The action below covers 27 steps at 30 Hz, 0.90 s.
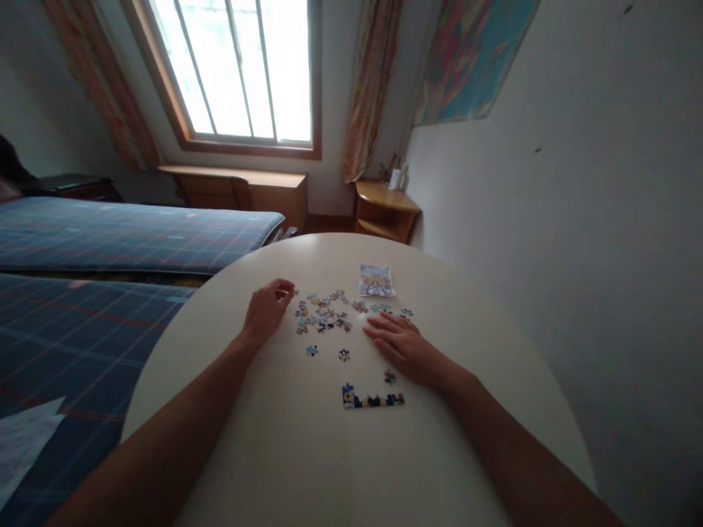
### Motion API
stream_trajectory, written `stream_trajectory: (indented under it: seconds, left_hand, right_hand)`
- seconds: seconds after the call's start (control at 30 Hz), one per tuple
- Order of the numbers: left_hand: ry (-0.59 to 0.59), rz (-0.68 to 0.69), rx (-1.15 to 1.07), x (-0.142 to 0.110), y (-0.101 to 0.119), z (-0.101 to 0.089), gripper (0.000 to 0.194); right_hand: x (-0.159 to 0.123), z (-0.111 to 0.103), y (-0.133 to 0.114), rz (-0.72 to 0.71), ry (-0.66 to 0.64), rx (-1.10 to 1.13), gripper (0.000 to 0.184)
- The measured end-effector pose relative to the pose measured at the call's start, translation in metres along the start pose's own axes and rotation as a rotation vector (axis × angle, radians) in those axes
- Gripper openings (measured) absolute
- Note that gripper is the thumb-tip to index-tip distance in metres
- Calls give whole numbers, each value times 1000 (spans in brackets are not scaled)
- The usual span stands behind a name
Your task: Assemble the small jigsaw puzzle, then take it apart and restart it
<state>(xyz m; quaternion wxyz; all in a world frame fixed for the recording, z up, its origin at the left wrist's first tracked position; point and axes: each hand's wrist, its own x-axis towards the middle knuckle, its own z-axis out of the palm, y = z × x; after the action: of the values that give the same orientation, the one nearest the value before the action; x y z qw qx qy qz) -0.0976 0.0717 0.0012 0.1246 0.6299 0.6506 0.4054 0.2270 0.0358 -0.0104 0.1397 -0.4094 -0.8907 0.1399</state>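
My left hand (268, 309) is at the left side of a loose pile of jigsaw puzzle pieces (324, 320), its fingers pinched together. A small puzzle piece (296, 292) shows at its fingertips. To the right of the pile, my right hand (400, 344) lies flat, fingers stretched out, near several pieces and partly hiding some. Closer to me sits a joined strip of puzzle pieces (373, 402), with one piece (389, 377) just above its right end. Two single pieces, a blue one (312, 350) and a dark one (343, 355), lie apart below the pile.
A picture card (376, 281) of the puzzle lies behind the pieces on the round white table (285, 454). Beds with blue plaid covers (132, 234) stand on the left. A white wall (576, 241) runs along the right, and a wooden corner shelf (387, 205) stands behind the table.
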Motion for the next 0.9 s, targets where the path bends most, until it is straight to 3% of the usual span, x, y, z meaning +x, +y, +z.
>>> stream_trajectory:
  seconds: [0.1,0.3,0.5,0.67,0.77,0.83,0.9]
  left_hand:
    - [-65,66,-169,-14,20,10,10]
    - [-336,136,-424,-60,58,41,13]
    - [-479,14,-684,-76,69,50,23]
    - [-466,-41,-711,-75,69,53,28]
    - [-449,-28,-676,-72,65,55,25]
    - [-382,36,-563,-68,61,53,18]
    - [-242,146,-338,-59,53,49,14]
  right_hand:
    - [3,0,0,16,40,12,41]
    - [7,-2,-14,-41,229,50,39]
    - [9,-1,-30,-124,322,104,26]
    - [10,0,-31,-117,323,105,28]
    - [10,0,-31,-83,310,98,20]
    - [11,0,-30,-62,302,92,16]
    - [12,2,-29,-36,295,97,15]
